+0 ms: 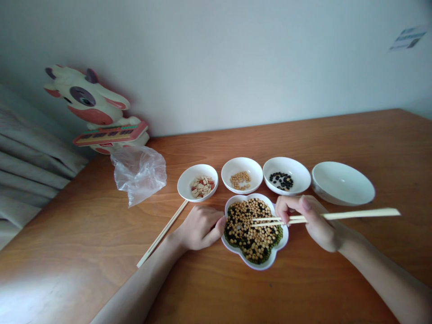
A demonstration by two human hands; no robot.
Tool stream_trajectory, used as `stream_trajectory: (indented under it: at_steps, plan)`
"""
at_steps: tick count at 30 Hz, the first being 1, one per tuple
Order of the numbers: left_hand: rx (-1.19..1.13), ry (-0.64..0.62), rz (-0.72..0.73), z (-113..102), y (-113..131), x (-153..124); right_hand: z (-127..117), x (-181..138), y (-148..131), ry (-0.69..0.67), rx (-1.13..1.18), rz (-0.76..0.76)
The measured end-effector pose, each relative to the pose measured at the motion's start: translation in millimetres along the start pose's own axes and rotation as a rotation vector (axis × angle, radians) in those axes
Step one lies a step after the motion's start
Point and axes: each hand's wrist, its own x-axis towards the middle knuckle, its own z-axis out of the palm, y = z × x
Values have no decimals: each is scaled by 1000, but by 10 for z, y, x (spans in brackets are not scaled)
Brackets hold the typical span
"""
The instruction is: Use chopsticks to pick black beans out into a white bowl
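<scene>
My right hand (317,220) grips a pair of pale wooden chopsticks (361,214). Their tips are over the beans in a white flower-shaped dish (259,265), and nothing shows clearly between them. Yellow soybeans (263,234), black beans and green beans are mixed in this dish. At the dish's left rim, my left hand (204,227) is closed with its fingers curled and its thumb against the edge. Behind the dish stand white bowls: one with flat pale and reddish seeds (202,186), one with soybeans (240,180), and one with black beans (281,181).
A fourth white bowl (342,182), with nothing visible inside, stands at the right of the row. Another pair of chopsticks (162,234) lies beside my left forearm. A crumpled clear plastic bag (140,173) and a cow-shaped toy keyboard (111,135) are at the back left.
</scene>
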Motion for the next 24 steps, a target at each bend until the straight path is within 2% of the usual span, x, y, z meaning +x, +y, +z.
stream_trajectory:
  at_steps: [18,24]
  plan:
    - [-4,4,9,-11,17,18,69,26,-18,48,-23,-51]
    - [6,6,14,-1,3,8,44,27,-44,8,-17,-32]
